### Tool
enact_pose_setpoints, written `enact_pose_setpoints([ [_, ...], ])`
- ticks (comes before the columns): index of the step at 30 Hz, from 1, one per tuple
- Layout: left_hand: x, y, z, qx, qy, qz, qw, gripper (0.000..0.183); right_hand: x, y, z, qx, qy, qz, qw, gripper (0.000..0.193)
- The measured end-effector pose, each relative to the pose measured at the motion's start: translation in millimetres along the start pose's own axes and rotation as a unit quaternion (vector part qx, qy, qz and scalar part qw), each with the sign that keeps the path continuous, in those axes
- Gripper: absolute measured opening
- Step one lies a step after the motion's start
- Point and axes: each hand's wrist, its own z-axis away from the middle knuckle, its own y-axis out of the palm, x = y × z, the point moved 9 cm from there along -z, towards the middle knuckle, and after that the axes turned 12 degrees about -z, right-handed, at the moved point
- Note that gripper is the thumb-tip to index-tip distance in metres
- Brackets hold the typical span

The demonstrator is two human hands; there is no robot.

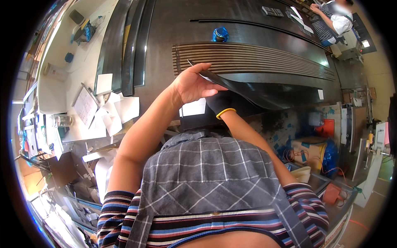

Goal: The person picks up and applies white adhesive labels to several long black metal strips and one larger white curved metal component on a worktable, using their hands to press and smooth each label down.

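A long, glossy black flexible sheet point(264, 91), probably rubber or plastic, runs off to the right along the near edge of the bench. Its left end is raised and curled, and my bare left hand point(193, 84) is closed around that end with thumb and fingers. Close beside it, my right hand point(220, 101) wears a black glove with a yellow cuff. The glove sits against the sheet's near side, its fingers hidden by the sheet and my left hand. Just beyond lies a row of thin, dark parallel strips point(248, 60). A white paper point(193, 108) rests below my left hand.
Long black strips point(134, 45) lie at the left of the dark bench point(165, 25). Loose papers point(120, 111) and a glass jar point(62, 120) are farther left. A blue-wrapped roll point(220, 34) stands behind the thin strips. Another person point(333, 20) is at the far right.
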Motion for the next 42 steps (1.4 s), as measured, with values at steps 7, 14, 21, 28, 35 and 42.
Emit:
enact_pose_setpoints([
  [7, -18, -29, 42, 0.02, 0.119, -0.361, 0.925, 0.057, 51, -24, 18, 0.321, -0.017, -0.071, 0.944, 0.027],
  [14, 2, -36, 50, -0.258, 0.234, -0.883, 0.316, 0.029, -10, -8, 6, 0.203, -0.052, 0.05, 0.976, 0.031],
  [21, 25, 7, 129, -0.126, 0.254, -0.868, 0.408, 0.013, -43, -17, 6, 0.169, -0.054, 0.079, 0.981, 0.034],
  [28, -41, -130, 271, -0.612, 0.221, -0.687, 0.324, 0.025, -44, -21, 12, 0.164, -0.06, 0.089, 0.98, 0.038],
  [35, 17, -145, 147, -0.438, 0.192, -0.297, 0.826, 0.042, -45, -22, 16, 0.15, -0.075, 0.1, 0.981, 0.042],
  [42, 1, -105, 79, -0.421, 0.127, -0.782, 0.441, 0.045, -84, -10, 20, 0.105, -0.102, 0.157, 0.977, 0.046],
])
